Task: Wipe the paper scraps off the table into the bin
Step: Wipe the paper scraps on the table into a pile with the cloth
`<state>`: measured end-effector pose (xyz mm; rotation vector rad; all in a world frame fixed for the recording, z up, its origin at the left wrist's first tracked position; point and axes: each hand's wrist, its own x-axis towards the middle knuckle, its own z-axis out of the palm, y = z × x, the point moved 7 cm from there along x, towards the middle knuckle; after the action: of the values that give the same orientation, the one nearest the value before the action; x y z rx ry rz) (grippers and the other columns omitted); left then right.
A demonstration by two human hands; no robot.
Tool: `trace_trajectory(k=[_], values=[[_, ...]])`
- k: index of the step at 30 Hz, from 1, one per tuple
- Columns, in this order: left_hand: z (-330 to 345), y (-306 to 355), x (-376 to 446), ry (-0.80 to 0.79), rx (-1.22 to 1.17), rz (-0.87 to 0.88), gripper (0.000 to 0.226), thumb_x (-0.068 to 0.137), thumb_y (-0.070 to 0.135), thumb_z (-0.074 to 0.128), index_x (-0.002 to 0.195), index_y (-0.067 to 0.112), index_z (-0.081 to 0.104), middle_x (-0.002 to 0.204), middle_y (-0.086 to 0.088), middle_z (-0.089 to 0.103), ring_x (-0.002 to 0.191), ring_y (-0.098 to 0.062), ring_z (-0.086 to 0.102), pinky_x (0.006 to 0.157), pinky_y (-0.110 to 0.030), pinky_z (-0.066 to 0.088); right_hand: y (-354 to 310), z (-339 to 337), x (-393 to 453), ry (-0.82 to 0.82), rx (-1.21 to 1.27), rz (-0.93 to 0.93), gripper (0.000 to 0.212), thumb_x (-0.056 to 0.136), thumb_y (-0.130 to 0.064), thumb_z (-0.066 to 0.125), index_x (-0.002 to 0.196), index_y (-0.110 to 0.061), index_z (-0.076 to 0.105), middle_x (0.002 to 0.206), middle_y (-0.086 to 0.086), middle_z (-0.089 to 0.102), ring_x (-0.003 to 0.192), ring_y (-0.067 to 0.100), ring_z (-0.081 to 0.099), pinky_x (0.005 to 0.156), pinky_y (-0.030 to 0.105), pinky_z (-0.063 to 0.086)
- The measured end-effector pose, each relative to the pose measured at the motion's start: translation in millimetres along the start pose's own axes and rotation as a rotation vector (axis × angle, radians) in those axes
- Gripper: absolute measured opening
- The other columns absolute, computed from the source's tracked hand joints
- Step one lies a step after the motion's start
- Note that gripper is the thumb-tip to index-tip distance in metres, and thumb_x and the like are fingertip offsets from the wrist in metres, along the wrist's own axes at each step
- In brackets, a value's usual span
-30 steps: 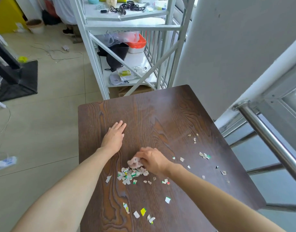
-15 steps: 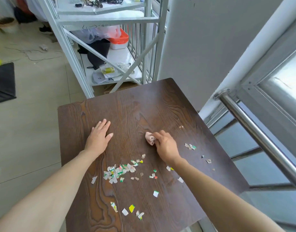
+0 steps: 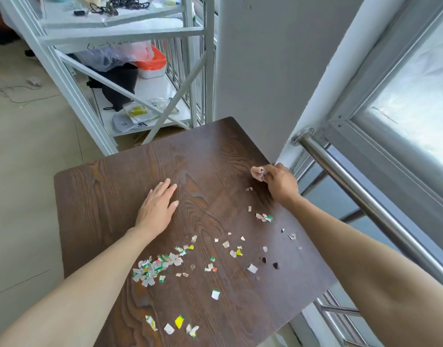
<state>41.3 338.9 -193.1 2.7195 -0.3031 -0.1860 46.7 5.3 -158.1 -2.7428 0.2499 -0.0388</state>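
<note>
Several small paper scraps [image 3: 156, 267] in white, green and yellow lie scattered over the near half of a dark wooden table [image 3: 110, 186]. My right hand [image 3: 280, 184] is at the table's far right edge, shut on a small crumpled pink cloth [image 3: 257, 173]. A few scraps [image 3: 264, 217] lie just behind that hand. My left hand [image 3: 157, 209] rests flat on the table's middle, fingers spread, holding nothing. No bin is in view.
A white metal shelf rack [image 3: 130, 71] with bags and boxes stands beyond the table. A white wall column [image 3: 265, 71] and a steel handrail [image 3: 360, 199] run close along the table's right side. Tiled floor [image 3: 22, 171] lies to the left.
My right hand has carried the cloth from the scrap pile near the table's middle out to the far right edge. The left hand stays flat in place. The camera has turned right.
</note>
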Motion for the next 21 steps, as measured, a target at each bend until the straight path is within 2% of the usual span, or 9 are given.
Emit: trace_trajectory(k=[3,6,12,16,19,21], values=[[13,30,11,-0.057,-0.025,0.081,0.051,0.099,0.027,0.042,0.148,0.021,0.028,0.159,0.002,0.017,0.147,-0.016,0.013,0.120,-0.035,0.013,14,18,-6,-0.018,0.014,0.074,0.028,0.095,-0.019,0.044,0.114,-0.023,0.063,0.105,0.016,0.059,0.098,0.037,0.056,0.079,0.042,0.045],[26,49,19,-0.111,-0.021,0.123,0.051,0.099,0.027,0.041,0.148,0.021,0.027,0.160,0.001,0.016,0.147,-0.017,0.013,0.120,-0.037,0.012,-5,34,-29,0.012,0.083,0.065,0.028,0.093,-0.013,0.046,0.114,-0.019,0.063,0.104,0.012,0.061,0.097,0.034,0.055,0.080,0.040,0.044],[33,55,17,-0.104,-0.010,0.111,0.050,0.099,0.019,0.043,0.147,0.020,0.030,0.159,0.000,0.019,0.147,-0.019,0.013,0.120,-0.041,0.009,-54,59,-90,-0.066,0.148,-0.106,0.028,0.088,-0.008,0.049,0.109,-0.016,0.066,0.094,0.010,0.059,0.087,0.032,0.055,0.071,0.041,0.048],[33,55,19,-0.135,0.007,0.119,0.051,0.099,0.018,0.042,0.148,0.020,0.029,0.159,-0.001,0.017,0.148,-0.020,0.012,0.120,-0.042,0.011,-87,69,-116,-0.193,0.148,-0.240,0.029,0.087,-0.009,0.048,0.109,-0.016,0.065,0.096,0.010,0.060,0.087,0.032,0.056,0.073,0.043,0.048],[32,56,17,-0.142,0.032,0.118,0.051,0.099,0.019,0.042,0.148,0.020,0.028,0.159,-0.001,0.017,0.148,-0.021,0.012,0.120,-0.043,0.013,-101,59,-127,-0.308,0.136,-0.404,0.030,0.086,-0.010,0.045,0.108,-0.018,0.064,0.094,0.010,0.059,0.088,0.031,0.055,0.074,0.043,0.047],[32,56,19,-0.156,0.053,0.112,0.051,0.099,0.021,0.041,0.148,0.020,0.027,0.160,-0.001,0.016,0.148,-0.020,0.012,0.120,-0.043,0.014,-91,39,-123,-0.271,0.131,-0.424,0.027,0.085,-0.015,0.043,0.102,-0.019,0.063,0.091,0.007,0.057,0.086,0.027,0.054,0.073,0.043,0.047]])
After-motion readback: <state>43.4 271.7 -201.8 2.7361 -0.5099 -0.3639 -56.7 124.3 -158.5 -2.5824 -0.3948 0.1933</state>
